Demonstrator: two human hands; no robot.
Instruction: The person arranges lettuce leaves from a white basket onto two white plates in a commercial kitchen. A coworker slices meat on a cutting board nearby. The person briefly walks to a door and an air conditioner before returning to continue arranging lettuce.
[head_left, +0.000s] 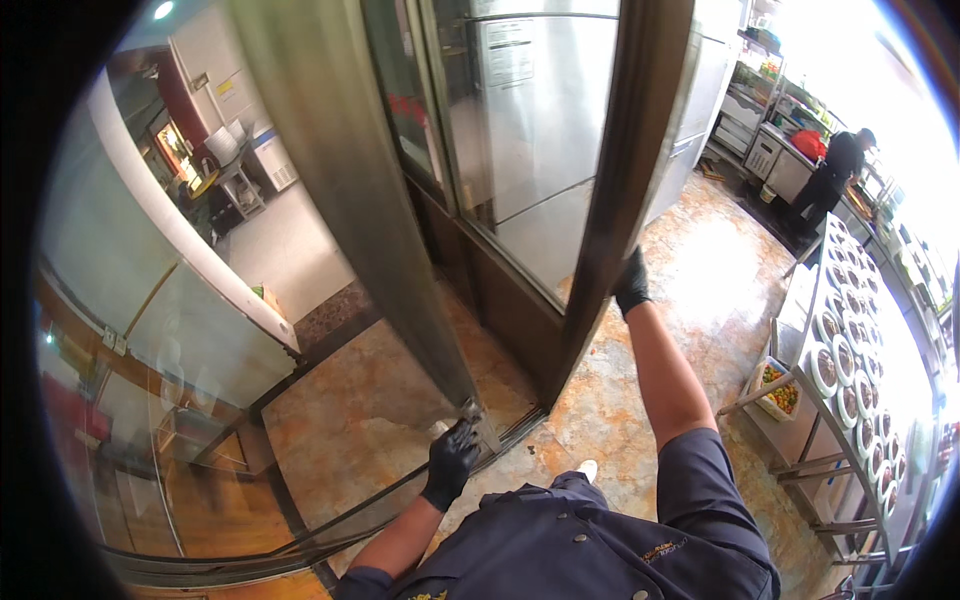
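My left hand (453, 459), in a black glove, is at the lower end of a brownish metal door post (420, 300). Its fingers are bent around something small and light grey that I cannot make out, against the post. My right hand (634, 282), also black-gloved, reaches out to the edge of a framed glass sliding door (600, 247); the frame hides its fingertips. Behind the glass stands a tall stainless steel cabinet (551, 97) with a paper sheet on it.
At the right, a metal table (814, 397) holds rows of white bowls (825, 367) with dark food. A tub of diced vegetables (780, 386) sits under it. A person (832, 172) in dark clothes stands at the far counter. At the left are a glass panel (202, 330) and a doorway.
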